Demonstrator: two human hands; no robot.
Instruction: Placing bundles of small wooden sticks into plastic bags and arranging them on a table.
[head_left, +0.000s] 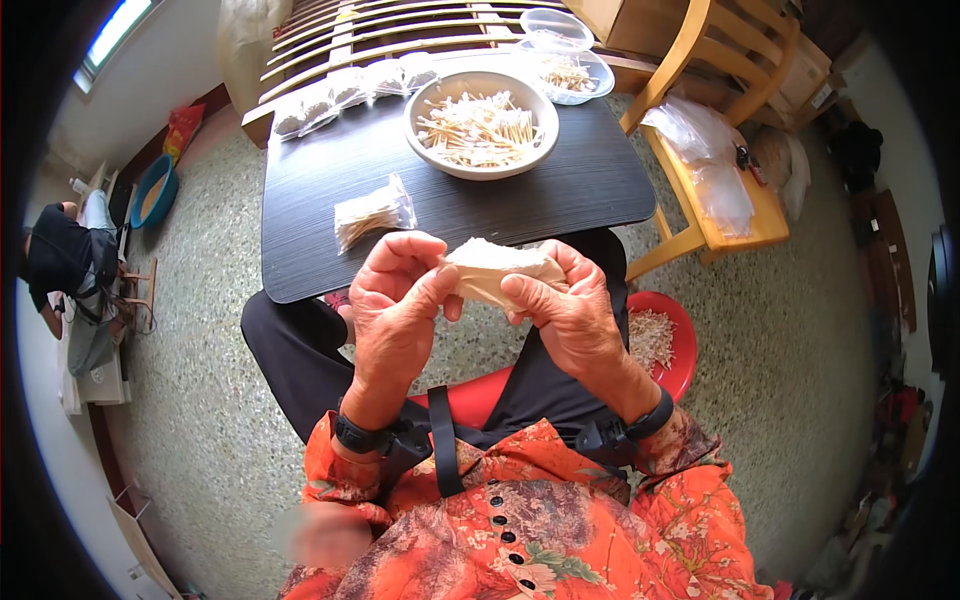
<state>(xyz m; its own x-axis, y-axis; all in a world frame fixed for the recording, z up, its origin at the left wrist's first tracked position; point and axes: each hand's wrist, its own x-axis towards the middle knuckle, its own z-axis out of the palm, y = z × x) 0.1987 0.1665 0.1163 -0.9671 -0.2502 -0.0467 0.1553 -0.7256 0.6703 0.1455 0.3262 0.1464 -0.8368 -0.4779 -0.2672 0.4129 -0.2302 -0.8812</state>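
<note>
Both my hands hold up a small packed bag of cotton swabs point(500, 272) in front of the table's near edge. White tips show along its top, and the lower part looks beige. My left hand point(388, 305) pinches the left end between thumb and fingers. At the other end my right hand point(578, 318) grips it, thumb across the front. Beyond them, a filled clear bag of cotton swabs point(372, 214) lies on the dark table point(300, 225). A wide pale bowl point(480, 170) behind it holds many loose cotton swabs point(478, 125).
Several filled bags point(350, 88) line the table's back left. Clear plastic tubs point(582, 95) stand at back right. A wooden chair point(765, 220) carries empty plastic bags point(715, 185). A red basin point(683, 365) with swabs sits beside my right leg. Another person point(75, 255) sits far left.
</note>
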